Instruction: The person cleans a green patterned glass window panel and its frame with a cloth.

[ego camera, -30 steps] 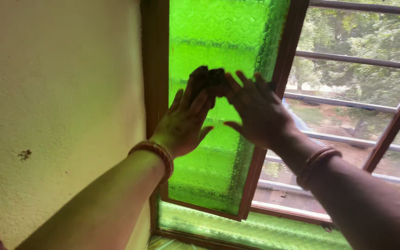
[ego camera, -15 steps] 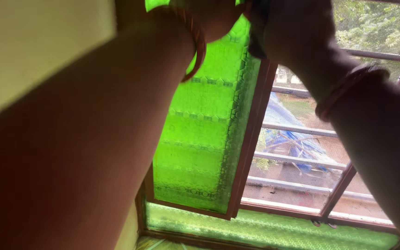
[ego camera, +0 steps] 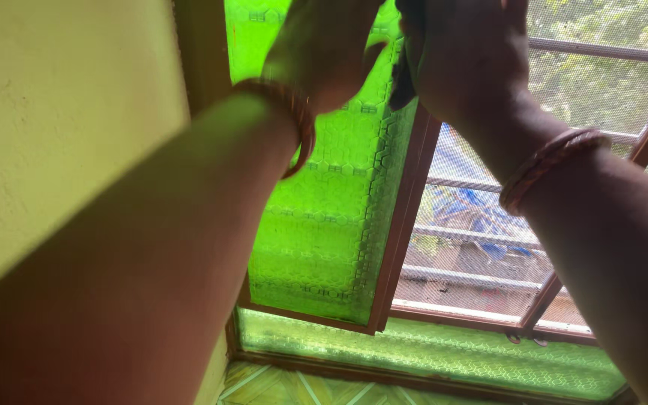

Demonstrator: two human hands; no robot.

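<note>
Daylight comes through the green glass point(ego camera: 324, 225) and the window screen point(ego camera: 489, 247); the near arms are dark, backlit and slightly blurred.

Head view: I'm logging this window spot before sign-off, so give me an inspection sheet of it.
Surface: green patterned glass pane in a brown wooden frame, swung open.
Job's things: dark object at the right hand; kind unclear.
Clutter: nothing seen.
Hands: left hand and right hand raised against the pane; bangles on both wrists.
Cables: nothing seen.
Surroundings: yellow wall, mesh screen with bars, trees outside.
</note>
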